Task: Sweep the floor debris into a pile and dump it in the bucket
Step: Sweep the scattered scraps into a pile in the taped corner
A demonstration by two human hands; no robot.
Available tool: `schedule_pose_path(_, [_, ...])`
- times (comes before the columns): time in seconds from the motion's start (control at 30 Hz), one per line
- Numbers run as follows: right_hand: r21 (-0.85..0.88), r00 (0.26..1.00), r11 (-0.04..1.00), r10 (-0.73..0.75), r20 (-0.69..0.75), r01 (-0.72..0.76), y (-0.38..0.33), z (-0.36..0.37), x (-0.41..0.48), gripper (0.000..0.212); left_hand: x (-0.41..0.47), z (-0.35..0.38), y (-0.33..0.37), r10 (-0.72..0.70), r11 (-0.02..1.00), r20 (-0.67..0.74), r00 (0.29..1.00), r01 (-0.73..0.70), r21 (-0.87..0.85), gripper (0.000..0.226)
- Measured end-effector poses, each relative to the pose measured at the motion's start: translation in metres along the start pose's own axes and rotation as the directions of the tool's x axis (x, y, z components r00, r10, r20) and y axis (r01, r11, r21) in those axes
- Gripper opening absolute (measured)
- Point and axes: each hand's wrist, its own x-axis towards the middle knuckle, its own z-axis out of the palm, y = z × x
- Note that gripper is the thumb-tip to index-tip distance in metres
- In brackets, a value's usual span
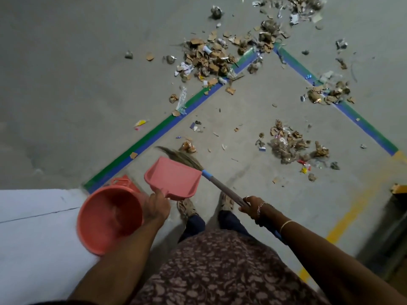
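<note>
My left hand (157, 208) grips the handle of a pink dustpan (174, 176), held empty above the floor. Beside it on the left a pink bucket (88, 225) is lifted and tilted, its empty inside facing me; whether the same hand holds it I cannot tell. My right hand (251, 206) is shut on the stick of a grass broom (178, 156), whose bristles stick out past the dustpan. Floor debris of cardboard scraps, paper and wrappers lies ahead: a big heap (211, 58) at the tape corner, a smaller heap (288, 146) at right, another (328, 93) further right.
Green and blue floor tape (154, 133) forms a corner ahead. A yellow painted line (352, 212) runs at right near a dark object (398, 194). A white surface (37, 238) lies at lower left. My feet (187, 208) stand just behind the dustpan.
</note>
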Motion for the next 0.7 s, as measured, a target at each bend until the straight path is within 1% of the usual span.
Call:
schedule_pose_path(0.07, [0.026,1.000,0.999,0.019,0.010,-0.019,-0.007,-0.006,0.015,0.025,0.014,0.002,-0.002,0.006,1.000,-0.009,1.000,-0.006,-0.013,0.044])
schedule_pose_path(0.2, [0.104,0.997,0.992,0.073,0.004,-0.073,-0.006,-0.019,0.041,0.023,0.029,0.009,0.004,-0.051,0.999,-0.007,0.999,0.051,0.002,0.054])
schedule_pose_path(0.37, [0.152,0.994,0.983,0.109,-0.026,-0.104,0.013,-0.043,0.057,0.023,0.030,0.009,0.026,-0.095,0.995,0.040,0.995,0.097,-0.035,0.044])
schedule_pose_path(0.53, [0.232,0.986,0.964,0.150,-0.077,-0.129,0.032,-0.066,0.066,0.023,0.030,0.010,0.056,-0.047,0.999,0.018,0.999,0.046,0.029,0.039])
schedule_pose_path(0.63, [0.324,0.972,0.936,0.192,-0.135,-0.140,0.049,-0.081,0.071,0.024,0.031,0.013,0.074,0.005,1.000,0.001,1.000,-0.005,0.026,0.036])
schedule_pose_path(0.7, [0.400,0.962,0.908,0.211,-0.173,-0.127,0.061,-0.090,0.074,0.026,0.031,0.014,0.082,0.020,0.999,-0.013,1.000,-0.019,0.033,0.039])
